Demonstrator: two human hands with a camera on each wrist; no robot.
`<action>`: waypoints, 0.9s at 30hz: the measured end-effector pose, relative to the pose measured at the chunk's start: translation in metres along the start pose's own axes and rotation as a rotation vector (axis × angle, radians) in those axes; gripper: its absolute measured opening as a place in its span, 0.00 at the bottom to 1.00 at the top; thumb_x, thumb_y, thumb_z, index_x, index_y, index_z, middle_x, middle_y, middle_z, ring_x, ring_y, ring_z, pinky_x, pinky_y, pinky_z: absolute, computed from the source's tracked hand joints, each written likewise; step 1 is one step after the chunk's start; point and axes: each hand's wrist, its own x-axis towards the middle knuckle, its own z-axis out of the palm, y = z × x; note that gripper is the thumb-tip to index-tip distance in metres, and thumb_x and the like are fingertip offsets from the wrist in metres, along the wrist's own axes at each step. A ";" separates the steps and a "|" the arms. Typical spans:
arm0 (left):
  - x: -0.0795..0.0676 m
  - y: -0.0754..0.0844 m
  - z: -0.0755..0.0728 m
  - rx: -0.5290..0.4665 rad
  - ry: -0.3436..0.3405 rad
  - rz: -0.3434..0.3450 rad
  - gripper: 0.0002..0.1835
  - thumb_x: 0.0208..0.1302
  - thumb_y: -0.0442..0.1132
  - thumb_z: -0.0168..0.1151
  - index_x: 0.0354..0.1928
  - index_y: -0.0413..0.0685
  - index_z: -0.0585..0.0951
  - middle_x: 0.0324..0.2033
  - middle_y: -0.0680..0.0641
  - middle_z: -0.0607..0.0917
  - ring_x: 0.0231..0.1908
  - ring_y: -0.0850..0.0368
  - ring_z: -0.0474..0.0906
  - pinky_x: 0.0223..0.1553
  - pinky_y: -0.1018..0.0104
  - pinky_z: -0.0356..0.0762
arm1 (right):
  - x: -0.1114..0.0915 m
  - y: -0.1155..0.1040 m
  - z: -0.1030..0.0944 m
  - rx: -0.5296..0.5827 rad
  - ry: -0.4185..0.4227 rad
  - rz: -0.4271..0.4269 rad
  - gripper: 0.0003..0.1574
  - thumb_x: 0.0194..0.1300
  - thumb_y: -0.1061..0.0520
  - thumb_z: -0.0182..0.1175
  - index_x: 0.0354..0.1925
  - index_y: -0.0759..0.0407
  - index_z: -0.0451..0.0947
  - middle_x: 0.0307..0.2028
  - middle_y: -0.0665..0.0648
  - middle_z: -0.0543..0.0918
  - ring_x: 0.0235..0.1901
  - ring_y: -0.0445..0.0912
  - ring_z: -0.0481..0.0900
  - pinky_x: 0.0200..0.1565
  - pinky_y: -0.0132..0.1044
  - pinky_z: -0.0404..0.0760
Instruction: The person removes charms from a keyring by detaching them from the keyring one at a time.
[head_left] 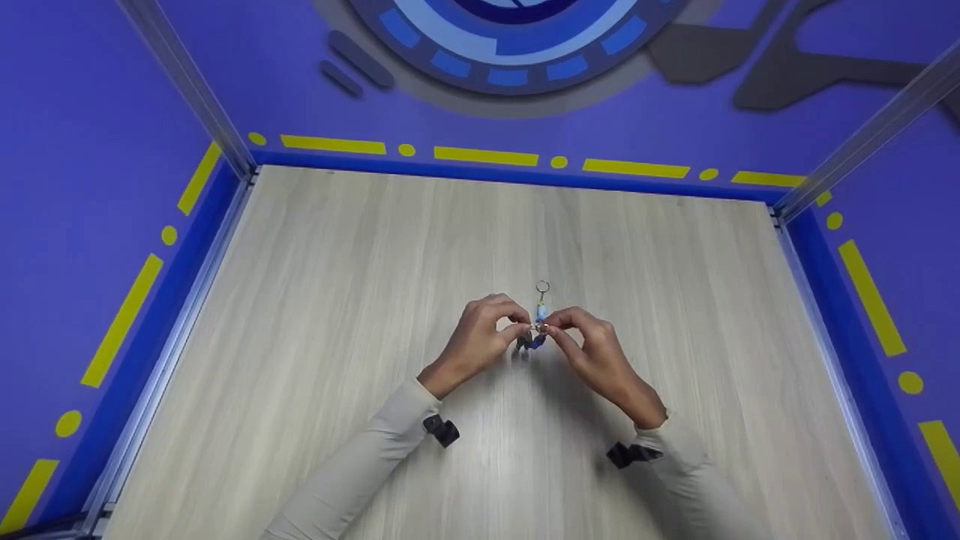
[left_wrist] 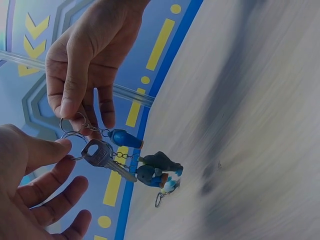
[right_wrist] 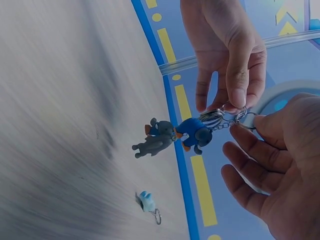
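Observation:
In the left wrist view my left hand point(left_wrist: 35, 175) pinches metal split rings point(left_wrist: 74, 143) between thumb and index finger, its other fingers spread. A silver key point(left_wrist: 102, 156) hangs from those rings. Opposite, my right hand point(left_wrist: 95, 60) pinches a ring with its thumb and fingertips. Small figure charms dangle on chains below: a blue one point(right_wrist: 191, 133) and a grey animal point(right_wrist: 156, 142). Seen from the head, left hand point(head_left: 484, 330) and right hand point(head_left: 592, 341) nearly meet. Just beyond them, a light blue charm point(head_left: 541, 309) with its own ring lies on the table.
The wood-grain table point(head_left: 360, 300) is bordered by blue panels point(head_left: 480, 127) with yellow markings at the back and both sides. Metal posts point(head_left: 195, 82) stand in the back corners. A black camera mount point(head_left: 441, 430) sits on the left wrist; another is on the right.

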 end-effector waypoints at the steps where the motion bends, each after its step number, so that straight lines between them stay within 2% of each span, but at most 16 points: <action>1: 0.000 0.000 0.000 -0.007 0.002 0.001 0.02 0.68 0.29 0.77 0.37 0.44 0.92 0.36 0.50 0.92 0.41 0.55 0.87 0.48 0.54 0.84 | 0.000 0.000 0.000 0.003 0.000 0.003 0.07 0.73 0.72 0.68 0.46 0.64 0.84 0.44 0.56 0.92 0.43 0.51 0.91 0.52 0.36 0.86; 7: -0.002 0.000 0.000 -0.056 0.016 -0.012 0.03 0.68 0.28 0.76 0.38 0.42 0.92 0.36 0.52 0.91 0.41 0.57 0.87 0.49 0.58 0.84 | -0.002 -0.001 -0.001 0.014 -0.006 0.031 0.07 0.73 0.72 0.68 0.46 0.65 0.84 0.44 0.56 0.92 0.44 0.51 0.91 0.55 0.33 0.85; 12: -0.002 -0.002 0.000 -0.097 0.038 -0.029 0.03 0.68 0.28 0.76 0.38 0.42 0.92 0.37 0.53 0.92 0.41 0.60 0.87 0.48 0.60 0.84 | -0.002 -0.003 -0.001 0.017 -0.008 0.066 0.07 0.73 0.72 0.68 0.46 0.64 0.84 0.44 0.55 0.92 0.44 0.50 0.91 0.56 0.36 0.86; 19: -0.003 -0.003 0.001 -0.147 0.041 -0.079 0.03 0.68 0.28 0.76 0.38 0.42 0.92 0.36 0.51 0.92 0.40 0.59 0.87 0.49 0.43 0.86 | -0.004 -0.006 -0.002 0.027 0.016 0.103 0.05 0.75 0.71 0.68 0.45 0.64 0.84 0.44 0.54 0.92 0.46 0.50 0.91 0.57 0.37 0.86; 21: -0.002 -0.003 0.002 -0.142 0.029 -0.088 0.03 0.69 0.27 0.75 0.38 0.42 0.92 0.36 0.50 0.92 0.40 0.58 0.87 0.50 0.41 0.86 | -0.005 -0.005 -0.001 0.027 0.020 0.097 0.06 0.74 0.72 0.68 0.44 0.64 0.84 0.44 0.54 0.92 0.46 0.51 0.91 0.56 0.36 0.86; 25: -0.002 -0.002 0.002 -0.098 0.002 -0.084 0.04 0.69 0.27 0.75 0.39 0.43 0.91 0.37 0.49 0.92 0.40 0.57 0.87 0.49 0.52 0.86 | -0.006 -0.005 0.000 0.021 0.007 0.079 0.01 0.77 0.68 0.67 0.45 0.67 0.83 0.45 0.56 0.92 0.46 0.52 0.91 0.56 0.38 0.86; 27: -0.002 -0.001 0.002 -0.064 -0.013 -0.072 0.04 0.69 0.28 0.75 0.40 0.43 0.91 0.38 0.48 0.92 0.41 0.56 0.87 0.49 0.56 0.85 | -0.006 -0.005 0.000 0.015 -0.002 0.070 0.04 0.79 0.65 0.66 0.45 0.67 0.83 0.44 0.57 0.92 0.46 0.52 0.91 0.55 0.39 0.87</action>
